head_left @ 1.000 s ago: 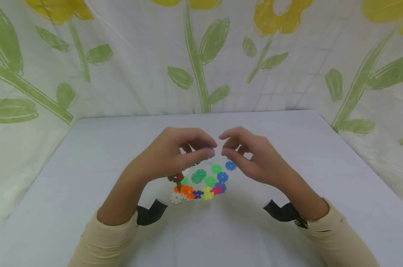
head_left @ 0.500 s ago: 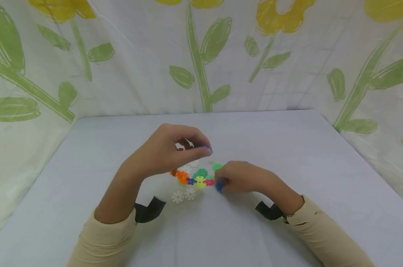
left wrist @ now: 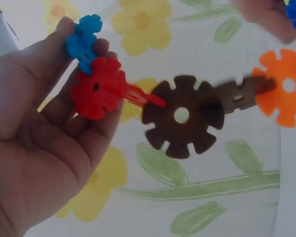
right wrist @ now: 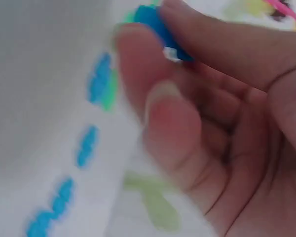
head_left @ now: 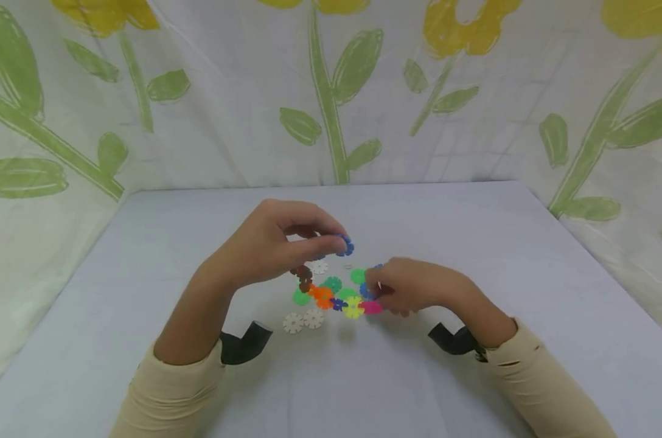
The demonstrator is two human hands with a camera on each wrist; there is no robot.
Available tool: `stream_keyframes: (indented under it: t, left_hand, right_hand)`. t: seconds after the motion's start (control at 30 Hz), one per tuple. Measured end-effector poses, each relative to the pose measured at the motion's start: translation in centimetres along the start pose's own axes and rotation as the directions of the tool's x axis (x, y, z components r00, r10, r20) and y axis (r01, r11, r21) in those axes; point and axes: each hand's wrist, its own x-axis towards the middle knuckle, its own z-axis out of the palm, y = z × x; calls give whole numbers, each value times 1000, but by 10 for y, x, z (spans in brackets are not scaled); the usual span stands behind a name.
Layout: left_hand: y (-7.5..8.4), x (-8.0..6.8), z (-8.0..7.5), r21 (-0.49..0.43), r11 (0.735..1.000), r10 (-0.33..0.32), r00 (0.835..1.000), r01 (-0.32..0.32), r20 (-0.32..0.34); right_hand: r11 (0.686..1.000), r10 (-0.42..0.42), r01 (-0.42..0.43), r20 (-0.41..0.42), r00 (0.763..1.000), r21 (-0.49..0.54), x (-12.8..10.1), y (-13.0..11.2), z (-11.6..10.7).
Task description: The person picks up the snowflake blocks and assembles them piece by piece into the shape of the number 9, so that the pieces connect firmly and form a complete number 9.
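"What did we hold?"
"Our left hand [head_left: 278, 243] pinched blue discs [left wrist: 81, 47] on the linked chain [left wrist: 183, 139], which sagged toward our right hand [head_left: 418, 283]; that one pinched another blue disc [right wrist: 152, 20]."
"How did we judge the chain?"
"Light, stiff plastic, probably, and liable to slip apart; disc rims [left wrist: 179, 149] beside each joint seemed our safest hold."

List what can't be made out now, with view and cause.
Head: part of the chain, behind the left hand.
Head: pale piece, too small to identify.
Left wrist: orange disc, cut off by right edge.
Right wrist: blue disc, partly covered by the right hand.
Right wrist: tabletop discs, blurred.
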Motion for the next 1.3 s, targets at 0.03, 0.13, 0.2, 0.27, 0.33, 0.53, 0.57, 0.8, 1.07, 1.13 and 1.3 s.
stream_keyframes:
  t: [0.03, 0.13, 0.2, 0.27, 0.33, 0.53, 0.57, 0.8, 1.07, 1.13, 1.3]
  left_hand:
    - [-1, 0, 0, -20, 1000, 1, 1000, -1, 5]
    - [-3, 1, 2, -58, 998, 23, 1000, -22, 18]
    - [-4, 2, 4, -59, 997, 53, 998, -52, 18]
    - [-6, 4, 6, -49, 993, 111, 994, -110, 3]
    - [-7, 5, 9, -39, 986, 163, 986, -164, -24]
    - [-8, 8, 18, -76, 969, 229, 969, -237, -95]
    - [-7, 8, 19, -85, 966, 235, 967, -243, -100]
    - [-7, 11, 24, -82, 951, 285, 950, -297, -132]
    - [-8, 12, 26, -53, 946, 311, 943, -318, -115]
    - [-7, 12, 25, -59, 946, 312, 943, -320, -113]
    - [-7, 11, 27, -81, 940, 323, 941, -331, -103]
  right_hand:
    - [998, -50, 51, -59, 997, 29, -5, 0, -6]
    - [954, -249, 288, -312, 917, 85, -21, -4, -22]
    - [881, -360, 458, -458, 813, 120, -32, -10, -29]
    - [779, -429, 601, -547, 719, 179, -42, -18, -32]
    - [683, -455, 681, -575, 679, 263, -48, -29, -32]
    - [553, -415, 676, -542, 730, 487, -54, -49, -25]
    - [549, -401, 665, -539, 741, 507, -54, -49, -25]
    - [509, -379, 656, -539, 752, 558, -52, -45, -22]
    - [507, -411, 655, -511, 755, 561, -54, -47, -20]
    - [509, -401, 656, -521, 754, 558, -54, -48, -20]
    - [494, -405, 672, -538, 739, 552, -53, -49, -20]
